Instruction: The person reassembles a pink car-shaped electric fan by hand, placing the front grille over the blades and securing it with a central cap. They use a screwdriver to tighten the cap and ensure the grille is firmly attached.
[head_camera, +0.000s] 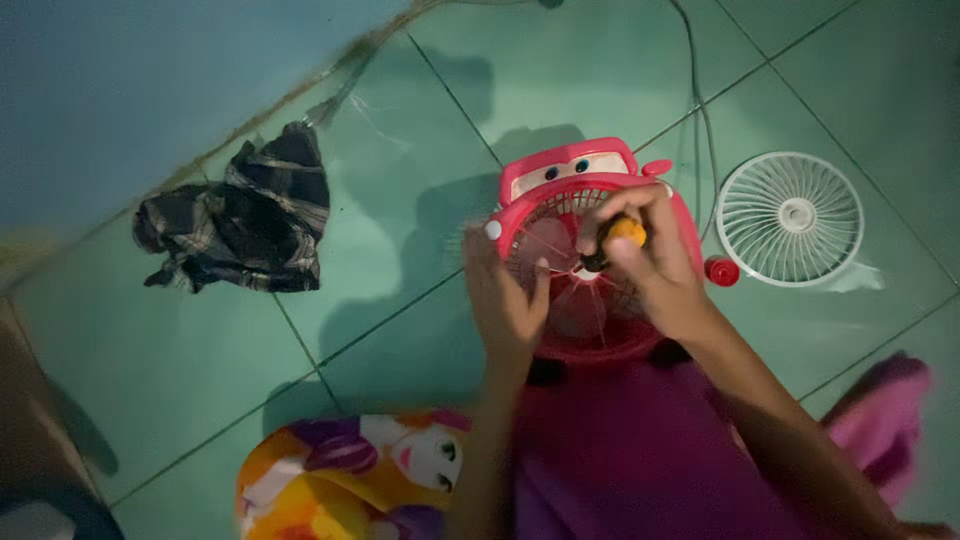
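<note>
Beside white grille (790, 218), hands: right (645, 262) grips screwdriver (616, 238); left (505, 300) steadies fan (580, 260).

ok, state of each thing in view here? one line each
red car-shaped plastic fan: on the floor, front open, clear blades exposed
white round plastic fan grille: detached, flat on the tiles beside the fan
orange-handled screwdriver: gripped, tip at the fan hub
right hand: closed around the screwdriver
left hand: open, resting on the fan rim
small red cap: loose on the floor
dark plaid cloth: crumpled
</note>
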